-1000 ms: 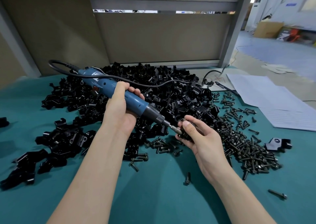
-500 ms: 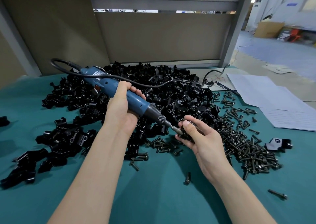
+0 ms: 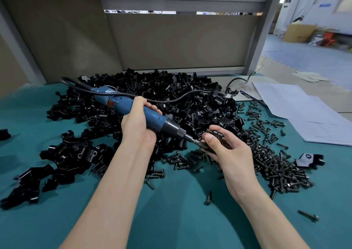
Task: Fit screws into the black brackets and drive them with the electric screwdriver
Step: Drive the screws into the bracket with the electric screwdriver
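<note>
My left hand [image 3: 138, 124] grips the blue electric screwdriver [image 3: 122, 104] around its barrel, with the tool angled down to the right. Its bit meets a small black bracket [image 3: 215, 135] that my right hand [image 3: 226, 149] pinches between thumb and fingers; most of the bracket is hidden by the fingers. A big heap of black brackets [image 3: 171, 100] lies behind both hands. Loose dark screws [image 3: 274, 165] spread in a pile to the right of my right hand.
The green table mat [image 3: 181, 210] carries more brackets at the left [image 3: 62, 153] and a single bracket at the right [image 3: 308, 160]. White paper sheets [image 3: 304, 111] lie at the far right. A grey partition wall [image 3: 181, 43] stands behind the heap. Stray screws [image 3: 208, 198] lie near my right forearm.
The screwdriver and my left hand have shifted slightly right and up toward the bracket. My right hand holds the bracket in nearly the same spot.
</note>
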Action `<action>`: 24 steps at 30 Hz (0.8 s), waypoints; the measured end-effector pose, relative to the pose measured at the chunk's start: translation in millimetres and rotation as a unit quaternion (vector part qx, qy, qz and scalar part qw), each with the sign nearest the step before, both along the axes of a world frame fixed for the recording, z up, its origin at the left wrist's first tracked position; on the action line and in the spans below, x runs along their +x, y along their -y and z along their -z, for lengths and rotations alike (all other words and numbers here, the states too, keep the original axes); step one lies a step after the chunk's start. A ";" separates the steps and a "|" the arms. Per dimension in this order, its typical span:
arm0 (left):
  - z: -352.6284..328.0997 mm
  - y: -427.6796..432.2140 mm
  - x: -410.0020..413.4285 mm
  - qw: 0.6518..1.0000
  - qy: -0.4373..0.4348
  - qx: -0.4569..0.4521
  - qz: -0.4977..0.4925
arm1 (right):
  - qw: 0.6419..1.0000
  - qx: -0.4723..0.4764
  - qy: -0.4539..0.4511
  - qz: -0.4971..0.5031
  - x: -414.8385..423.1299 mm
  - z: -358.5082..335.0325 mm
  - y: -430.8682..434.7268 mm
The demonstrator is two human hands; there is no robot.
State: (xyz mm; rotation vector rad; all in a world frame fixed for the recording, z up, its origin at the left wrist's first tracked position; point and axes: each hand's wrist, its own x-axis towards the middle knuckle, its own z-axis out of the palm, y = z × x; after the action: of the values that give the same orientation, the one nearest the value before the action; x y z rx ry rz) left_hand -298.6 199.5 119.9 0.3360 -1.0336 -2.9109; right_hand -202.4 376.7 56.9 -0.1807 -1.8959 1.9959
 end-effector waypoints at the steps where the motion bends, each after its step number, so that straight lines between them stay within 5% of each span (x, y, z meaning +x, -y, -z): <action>1: -1.1 -0.9 0.5 1.000 0.002 -0.006 -0.003 | 1.000 0.000 -0.005 -0.001 0.9 -1.2 -0.2; 12: 8.2 14.3 -6.2 0.990 0.134 -0.021 -0.039 | 0.994 0.106 -0.011 0.000 4.7 -4.9 10.6; 24: 2.8 16.5 -3.4 0.990 0.126 -0.007 -0.063 | 0.994 0.104 -0.025 0.004 7.6 -7.5 18.4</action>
State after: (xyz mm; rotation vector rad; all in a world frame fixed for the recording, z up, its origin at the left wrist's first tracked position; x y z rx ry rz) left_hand -301.9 183.0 117.1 0.7560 -1.0182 -2.7973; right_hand -194.8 358.3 64.3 -0.0799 -2.0493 1.7664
